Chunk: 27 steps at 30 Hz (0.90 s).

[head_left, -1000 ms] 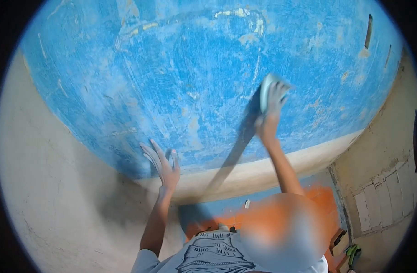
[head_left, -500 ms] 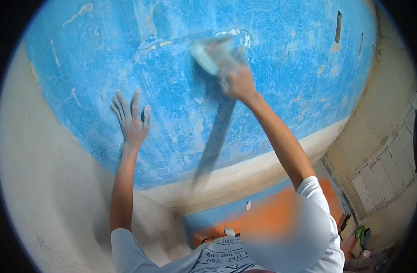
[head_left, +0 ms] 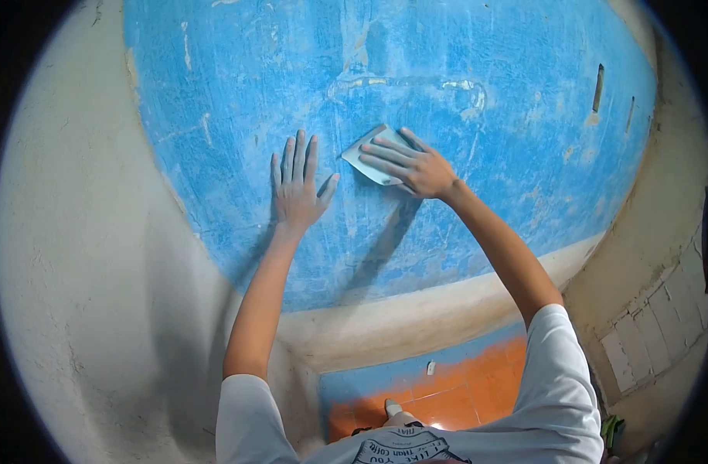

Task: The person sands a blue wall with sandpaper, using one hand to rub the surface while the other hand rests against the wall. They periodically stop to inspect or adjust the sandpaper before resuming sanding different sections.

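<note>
A blue painted wall [head_left: 462,224] with worn, scuffed paint fills the space before me. My right hand [head_left: 423,168] presses a pale grey-green sheet of sandpaper [head_left: 362,156] flat to it; the fingers lie over the sheet, and one corner sticks out to the left. To the left, my left hand [head_left: 298,185] rests on the wall with fingers stretched upward and thumb apart, holding nothing. Greyish dust coats the fingers of both hands. Above the sandpaper runs a chipped, whitish patch [head_left: 464,85].
A bare plaster wall [head_left: 83,255] meets the blue one on the left. Narrow slots [head_left: 598,89] are cut at the upper right. Below, a pale ledge [head_left: 400,329] runs above an orange tiled floor [head_left: 454,406], where a small white object [head_left: 430,368] lies.
My right hand has moved down the wall with the sandpaper, away from the chipped patch. My left hand still lies open on the wall. The view has shifted, so the wall appears farther right.
</note>
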### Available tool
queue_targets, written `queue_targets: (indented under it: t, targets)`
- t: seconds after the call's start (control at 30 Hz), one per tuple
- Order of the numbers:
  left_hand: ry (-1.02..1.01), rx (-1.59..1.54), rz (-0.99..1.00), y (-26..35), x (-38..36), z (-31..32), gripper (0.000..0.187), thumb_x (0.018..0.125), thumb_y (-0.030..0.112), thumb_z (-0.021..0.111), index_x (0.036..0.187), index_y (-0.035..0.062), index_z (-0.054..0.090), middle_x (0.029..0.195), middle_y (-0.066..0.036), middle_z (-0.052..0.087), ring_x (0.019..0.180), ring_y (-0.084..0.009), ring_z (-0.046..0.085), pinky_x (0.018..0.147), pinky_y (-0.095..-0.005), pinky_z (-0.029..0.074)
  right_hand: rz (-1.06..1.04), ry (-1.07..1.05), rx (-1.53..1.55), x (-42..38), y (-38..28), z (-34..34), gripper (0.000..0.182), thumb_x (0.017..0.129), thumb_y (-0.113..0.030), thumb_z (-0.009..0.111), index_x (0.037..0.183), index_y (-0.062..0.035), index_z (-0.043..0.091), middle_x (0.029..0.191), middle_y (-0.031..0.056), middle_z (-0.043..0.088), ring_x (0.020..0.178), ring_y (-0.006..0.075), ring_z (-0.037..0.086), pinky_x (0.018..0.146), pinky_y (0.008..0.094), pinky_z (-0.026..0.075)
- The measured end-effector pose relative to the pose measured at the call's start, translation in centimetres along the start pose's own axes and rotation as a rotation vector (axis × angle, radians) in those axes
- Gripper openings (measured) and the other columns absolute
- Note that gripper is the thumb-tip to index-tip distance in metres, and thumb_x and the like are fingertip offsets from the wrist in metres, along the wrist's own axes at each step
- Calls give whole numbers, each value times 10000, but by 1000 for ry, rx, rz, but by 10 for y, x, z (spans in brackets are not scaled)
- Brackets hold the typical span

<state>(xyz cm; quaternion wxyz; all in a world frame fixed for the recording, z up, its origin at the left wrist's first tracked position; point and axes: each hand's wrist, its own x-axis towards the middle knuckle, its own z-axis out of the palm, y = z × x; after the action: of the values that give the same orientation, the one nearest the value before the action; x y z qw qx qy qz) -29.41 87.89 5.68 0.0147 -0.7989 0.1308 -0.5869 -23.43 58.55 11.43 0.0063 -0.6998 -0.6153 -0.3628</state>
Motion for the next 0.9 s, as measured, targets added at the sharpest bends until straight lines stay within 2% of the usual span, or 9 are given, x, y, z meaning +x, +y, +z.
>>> queue_targets:
  t: [0.03,0.27,0.3,0.4,0.43,0.53,0.7,0.8,0.9]
  targets:
    - [-6,-44,5,0,0,-6,730,987,426,607,1595,119,347,1663,-167,279,1527,-378,262,1220,-605,187,353,-393,-136,3,2,-12,608,1021,-251,497,1595,-121,344,1653,140,321,1537,361,252,1265,534,94]
    - [60,138,34,-59,-15,-26,754,986,453,629,1604,172,301,1654,-143,284,1526,-355,260,1229,-595,193,-71,-142,-193,40,-5,5,565,1066,-210,426,1613,-181,284,1700,116,192,1553,298,230,1241,620,115]
    - [47,155,96,-67,-19,-26,732,1005,467,590,1612,193,285,1661,-135,270,1525,-356,262,1229,-591,201,-104,-47,-306,42,4,7,536,1078,-248,402,1600,-157,321,1689,96,239,1550,294,244,1247,606,122]
    - [25,210,131,-77,-24,-21,726,1012,507,550,1613,201,283,1663,-126,268,1525,-355,265,1226,-588,215,592,708,-342,66,24,1,545,1077,-262,408,1611,-224,303,1673,0,294,1541,191,272,1283,549,81]
    - [27,227,124,-77,-25,-21,705,1016,511,529,1610,207,302,1656,-120,291,1517,-350,285,1225,-579,235,874,841,-507,91,14,8,485,1089,-303,357,1553,-178,428,1639,47,367,1526,217,312,1283,532,121]
    - [59,177,129,-76,-26,-22,673,1014,478,540,1596,204,344,1638,-115,333,1498,-347,325,1221,-567,254,-207,176,-197,82,26,19,586,1012,-221,506,1583,-180,381,1652,83,339,1511,284,344,1253,593,126]
    - [105,151,130,-75,-26,-21,627,1006,433,551,1570,202,404,1612,-109,380,1468,-341,378,1210,-560,280,795,873,-521,124,16,14,600,953,-179,541,1544,-178,440,1620,73,401,1480,245,401,1265,580,125]
    - [88,168,123,-74,-30,-21,628,1003,427,550,1571,204,403,1612,-107,380,1465,-337,382,1212,-554,282,152,266,-298,106,-4,39,603,993,-170,527,1580,-168,388,1639,89,365,1510,304,341,1254,567,122]
    - [96,173,139,-78,-26,-20,631,1002,430,543,1575,209,398,1613,-103,380,1465,-331,384,1211,-549,286,587,691,-323,103,2,38,557,1018,-226,513,1564,-199,411,1640,57,364,1516,270,327,1271,562,112]
